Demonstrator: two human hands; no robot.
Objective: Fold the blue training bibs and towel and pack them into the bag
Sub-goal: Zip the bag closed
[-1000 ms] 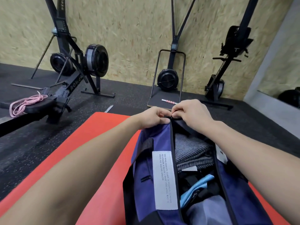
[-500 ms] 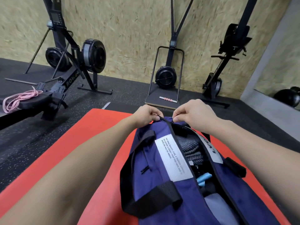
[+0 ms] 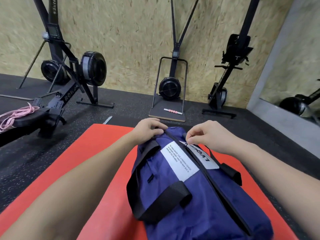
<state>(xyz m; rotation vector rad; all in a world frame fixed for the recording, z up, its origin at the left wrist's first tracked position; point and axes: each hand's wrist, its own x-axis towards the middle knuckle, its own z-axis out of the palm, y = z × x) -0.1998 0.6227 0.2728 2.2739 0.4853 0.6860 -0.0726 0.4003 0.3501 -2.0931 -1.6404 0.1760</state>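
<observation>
Zipping is under way: the bag [image 3: 199, 193], gaping a second ago with towel and blue cloth showing inside, now shows a closed seam from the near end up to the right hand [image 3: 206, 135], which pinches the zip pull [image 3: 186, 144] between thumb and forefinger. Just left of it, the left hand [image 3: 149, 130] grips the bag's far end, fingers curled on the cloth. Packing looks done. The bag is navy, plump, with black straps and white labels, lying on the red mat [image 3: 107, 163] under both hands.
</observation>
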